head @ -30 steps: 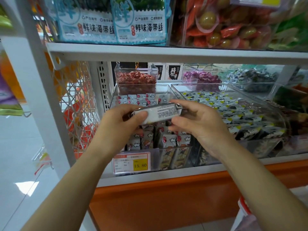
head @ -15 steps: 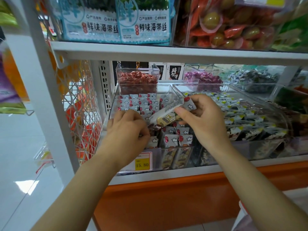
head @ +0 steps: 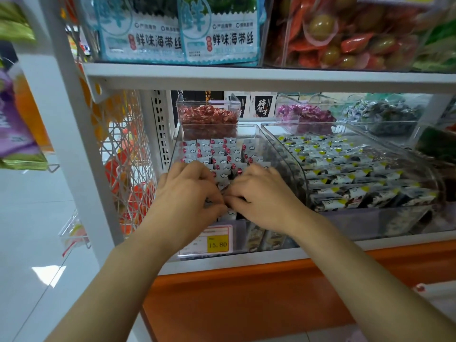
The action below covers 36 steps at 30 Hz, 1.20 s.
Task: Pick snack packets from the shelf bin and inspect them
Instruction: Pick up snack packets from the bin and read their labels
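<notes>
A clear shelf bin (head: 246, 126) holds rows of small white snack packets (head: 217, 150) with red dots and cloud prints. Both hands are down in the front of this bin, knuckles up, fingertips meeting. My left hand (head: 187, 193) and my right hand (head: 261, 196) pinch the dark edge of a snack packet (head: 225, 191) between them. Most of that packet is hidden under the fingers, low among the other packets.
To the right stands a second clear bin (head: 370, 134) of packets with yellow corners. A small box of red sweets (head: 208, 119) sits behind. The upper shelf board (head: 246, 75) overhangs. A white wire basket (head: 123, 156) hangs left. A 15.80 price tag (head: 218, 243) marks the bin front.
The packet was held up flat between both hands. Then the right hand carried it down, and now both hands are pressed into the front of the bin with it.
</notes>
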Motion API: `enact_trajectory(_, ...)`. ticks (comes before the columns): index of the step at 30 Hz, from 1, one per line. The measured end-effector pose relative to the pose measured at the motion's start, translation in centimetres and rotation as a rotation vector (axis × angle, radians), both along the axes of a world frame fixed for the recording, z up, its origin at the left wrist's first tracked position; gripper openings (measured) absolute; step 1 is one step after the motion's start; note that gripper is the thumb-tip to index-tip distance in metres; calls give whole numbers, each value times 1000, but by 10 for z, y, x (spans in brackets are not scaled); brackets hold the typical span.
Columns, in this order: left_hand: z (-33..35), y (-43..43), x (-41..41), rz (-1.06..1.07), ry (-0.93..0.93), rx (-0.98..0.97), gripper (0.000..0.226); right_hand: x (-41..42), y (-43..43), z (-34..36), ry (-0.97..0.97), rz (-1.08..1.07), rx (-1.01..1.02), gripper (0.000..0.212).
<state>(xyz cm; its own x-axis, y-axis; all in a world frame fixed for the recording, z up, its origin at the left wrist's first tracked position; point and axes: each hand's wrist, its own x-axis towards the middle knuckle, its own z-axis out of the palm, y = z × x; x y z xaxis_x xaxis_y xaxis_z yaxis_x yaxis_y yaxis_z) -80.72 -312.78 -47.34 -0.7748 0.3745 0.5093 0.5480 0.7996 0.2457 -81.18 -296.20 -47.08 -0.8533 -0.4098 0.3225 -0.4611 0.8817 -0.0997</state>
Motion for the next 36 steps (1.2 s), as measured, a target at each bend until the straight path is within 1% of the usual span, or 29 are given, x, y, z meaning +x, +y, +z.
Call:
enact_trajectory(2,1,-4,-2,17,20,25,13,-2,3,1,-57,13,-97,31)
enact_trajectory(4,1,-6,-3,41,39,7,19,-5,7,5,-55,18,-193,29)
enact_trajectory(7,1,-7,-3,58,59,-22,23,-12,14,12,-19,-7,-299,30)
enact_trajectory(10,1,-9,-3,61,70,-9,23,-24,16,18,28,-59,-348,26)
enact_trajectory(13,1,-11,-4,57,74,-6,23,-34,14,19,53,-65,-281,20)
enact_trajectory(14,1,-11,-4,54,76,2,22,-37,13,18,61,-60,-216,19)
enact_trajectory(17,2,-11,-5,58,82,45,20,-42,7,12,84,-54,13,27)
enact_trajectory(19,3,-10,-6,63,84,65,19,-44,4,10,101,-37,24,21)
enact_trajectory(21,3,-9,-7,64,90,87,20,-43,4,10,125,-21,-99,14)
enact_trajectory(25,5,-6,-6,81,100,182,28,-33,9,21,171,-34,-582,8)
enact_trajectory(26,6,-5,-5,83,90,215,31,-28,10,24,201,-46,-671,8)
enact_trajectory(28,9,-2,-2,64,34,300,41,-17,13,27,268,-78,-802,8)
enact_trajectory(30,10,1,1,23,-48,369,51,-6,18,28,287,-77,-942,11)
enact_trajectory(33,10,6,4,-10,-151,426,54,9,24,27,219,-42,-1186,14)
enact_trajectory(36,11,7,6,-24,-216,549,40,21,29,24,95,1,-1322,10)
